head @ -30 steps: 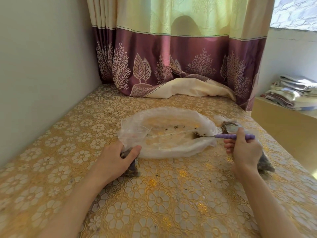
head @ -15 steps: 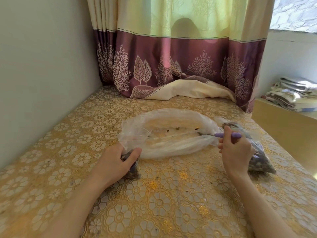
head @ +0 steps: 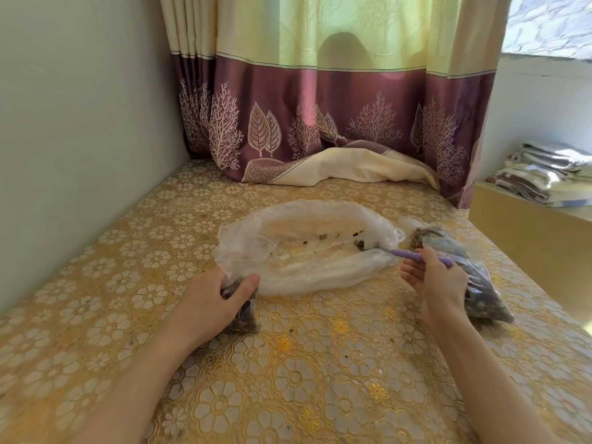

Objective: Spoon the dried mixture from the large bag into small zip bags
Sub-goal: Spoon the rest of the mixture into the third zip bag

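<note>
Two hands at work over a gold floral-patterned plastic tablecloth [head: 288,379]. At near left, left hand [head: 211,302] curled round a small clear zip bag [head: 245,315] of dark dried mixture, thumb and fingers clamped on its neck, probably to keep the mouth up beside the source. Just right of it, touching, a large crumpled translucent plastic bag [head: 304,248], lying flat and open, nearly emptied, only a few dark crumbs left toward its right end. Farther right, right hand [head: 439,283] gripping a purple-handled spoon [head: 419,256], bowl poked into the large bag's right corner, seemingly to gather the last bits. Behind that hand, a filled clear zip bag [head: 480,290], set aside. At far right, folded cloths [head: 544,174].
</note>
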Available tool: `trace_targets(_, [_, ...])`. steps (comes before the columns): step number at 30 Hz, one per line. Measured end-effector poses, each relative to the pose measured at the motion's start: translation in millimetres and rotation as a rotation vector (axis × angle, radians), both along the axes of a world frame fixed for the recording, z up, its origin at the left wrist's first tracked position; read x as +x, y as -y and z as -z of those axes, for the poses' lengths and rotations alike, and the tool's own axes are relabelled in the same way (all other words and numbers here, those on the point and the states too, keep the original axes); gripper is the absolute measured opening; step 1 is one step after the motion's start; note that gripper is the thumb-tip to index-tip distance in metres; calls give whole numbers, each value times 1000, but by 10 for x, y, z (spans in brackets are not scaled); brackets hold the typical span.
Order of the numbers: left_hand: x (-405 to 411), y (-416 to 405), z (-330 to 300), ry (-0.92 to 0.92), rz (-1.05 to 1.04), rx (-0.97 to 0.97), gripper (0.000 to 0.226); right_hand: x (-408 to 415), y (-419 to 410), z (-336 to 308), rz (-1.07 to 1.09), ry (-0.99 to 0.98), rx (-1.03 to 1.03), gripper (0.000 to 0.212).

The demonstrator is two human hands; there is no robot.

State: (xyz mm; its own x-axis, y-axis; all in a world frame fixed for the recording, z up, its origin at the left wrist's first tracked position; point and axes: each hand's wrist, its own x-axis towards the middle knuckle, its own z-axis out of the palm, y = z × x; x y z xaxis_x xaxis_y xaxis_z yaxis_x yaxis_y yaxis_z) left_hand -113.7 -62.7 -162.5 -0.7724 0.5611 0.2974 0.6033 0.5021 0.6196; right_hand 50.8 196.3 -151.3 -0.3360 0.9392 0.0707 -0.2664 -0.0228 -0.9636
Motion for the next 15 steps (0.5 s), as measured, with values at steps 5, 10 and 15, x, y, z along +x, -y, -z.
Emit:
trace_targets(5, [-8, 3, -3, -9, 3, 16, 56, 23, 23, -29, -49, -18, -15, 63])
trace_targets(10, [3, -4, -3, 19, -13, 11, 59, 19, 43, -47, -99, -44, -78, 63])
trace_targets(15, [-26, -13, -6, 110, -10, 90, 82, 8, 142, -71, -96, -42, -3, 45])
